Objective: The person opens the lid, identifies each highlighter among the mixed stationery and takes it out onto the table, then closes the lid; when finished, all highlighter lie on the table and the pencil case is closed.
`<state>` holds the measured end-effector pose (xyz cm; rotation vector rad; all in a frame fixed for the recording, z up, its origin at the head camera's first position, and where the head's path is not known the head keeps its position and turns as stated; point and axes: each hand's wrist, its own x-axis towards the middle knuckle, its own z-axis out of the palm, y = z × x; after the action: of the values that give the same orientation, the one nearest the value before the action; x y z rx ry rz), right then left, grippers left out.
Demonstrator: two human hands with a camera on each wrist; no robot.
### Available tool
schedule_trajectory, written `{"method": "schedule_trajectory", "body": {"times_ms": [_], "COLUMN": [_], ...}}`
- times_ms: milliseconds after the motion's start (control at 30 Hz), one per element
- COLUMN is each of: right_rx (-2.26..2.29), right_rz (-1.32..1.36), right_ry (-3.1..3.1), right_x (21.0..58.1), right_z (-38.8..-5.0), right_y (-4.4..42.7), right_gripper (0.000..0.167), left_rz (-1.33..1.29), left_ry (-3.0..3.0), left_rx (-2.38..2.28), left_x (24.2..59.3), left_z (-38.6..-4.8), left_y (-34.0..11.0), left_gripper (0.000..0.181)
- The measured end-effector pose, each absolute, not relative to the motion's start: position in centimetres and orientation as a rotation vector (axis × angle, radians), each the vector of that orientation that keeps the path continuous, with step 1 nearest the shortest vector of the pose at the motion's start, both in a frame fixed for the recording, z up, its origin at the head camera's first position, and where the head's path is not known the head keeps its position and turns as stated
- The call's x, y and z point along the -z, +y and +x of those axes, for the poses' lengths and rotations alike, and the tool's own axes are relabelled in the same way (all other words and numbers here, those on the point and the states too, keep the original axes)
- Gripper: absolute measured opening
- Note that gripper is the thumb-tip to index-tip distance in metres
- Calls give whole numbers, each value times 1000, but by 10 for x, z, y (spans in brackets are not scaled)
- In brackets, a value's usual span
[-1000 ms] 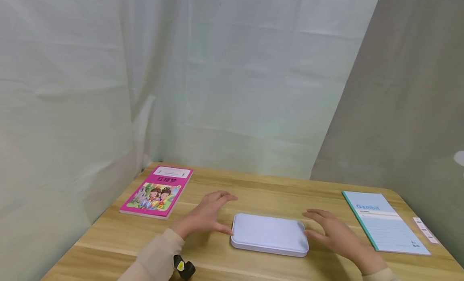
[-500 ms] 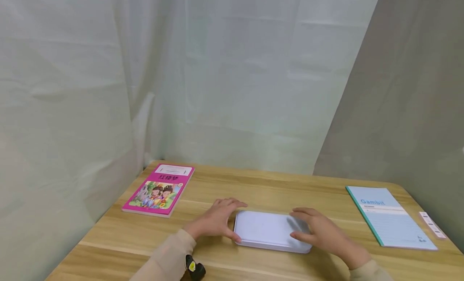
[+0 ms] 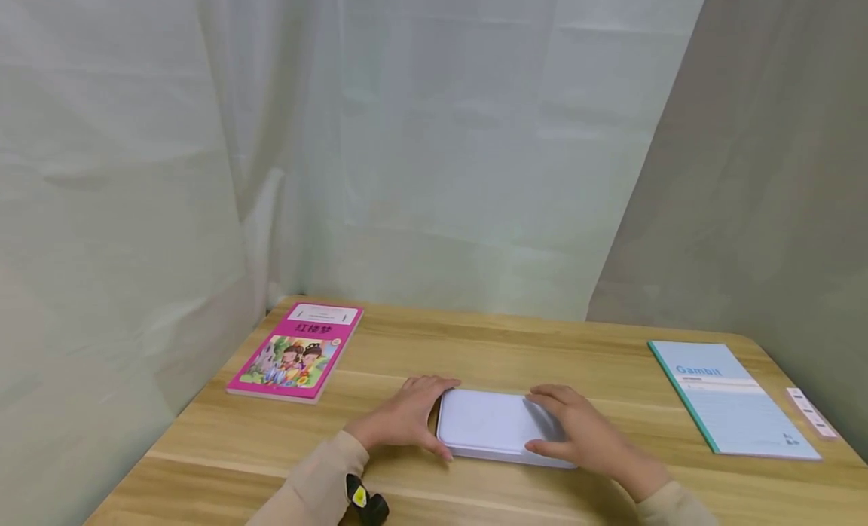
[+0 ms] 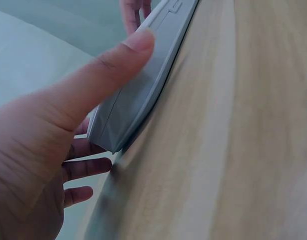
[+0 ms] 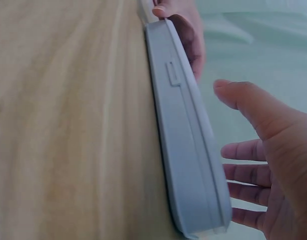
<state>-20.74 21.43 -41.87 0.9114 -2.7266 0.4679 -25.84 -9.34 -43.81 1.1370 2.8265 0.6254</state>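
Writing: the pink book [image 3: 294, 353], beyond and left of the white case [image 3: 481, 420], bears the title 红楼梦 above a cartoon picture; its smaller print is illegible. The notebook [image 3: 735, 402], right of the case, reads "Gambit"; finer lines are illegible. The pale strip [image 3: 811, 413], farther right of the case, carries markings too small to read.

Grip: the case lies between both hands. The left hand [image 3: 407, 417] spans its left end, thumb at the near side, fingers toward the far corner; whether it grips cannot be told. The right hand [image 3: 583, 435] is spread at its right end, thumb clear of the case, holding nothing. A small rectangular tab [image 5: 172, 74] shows on the case's near side.

Surroundings: the case is on a wood-grain table [image 3: 475, 345]. Pale, creased sheeting [image 3: 461, 149] hangs behind the case; a darker section stands behind it to the right.
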Motion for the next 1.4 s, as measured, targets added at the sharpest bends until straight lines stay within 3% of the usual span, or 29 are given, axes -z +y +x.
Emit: {"method": "schedule_trajectory", "body": {"times_ms": [467,1400], "right_rx": [-452,-349], "right_rz": [836,820], "right_ry": [-2807,-2746], "right_x": [427,439], "right_z": [-207,-209], "right_y": [207,204], "right_gripper": [90,94], "left_rz": [1120,1168], "left_ry": [2836,2816], "left_rx": [-722,-784], "left_x": [449,450], "left_z": [-260,-259], "left_y": [-93,-94], "left_gripper": [100,100]}}
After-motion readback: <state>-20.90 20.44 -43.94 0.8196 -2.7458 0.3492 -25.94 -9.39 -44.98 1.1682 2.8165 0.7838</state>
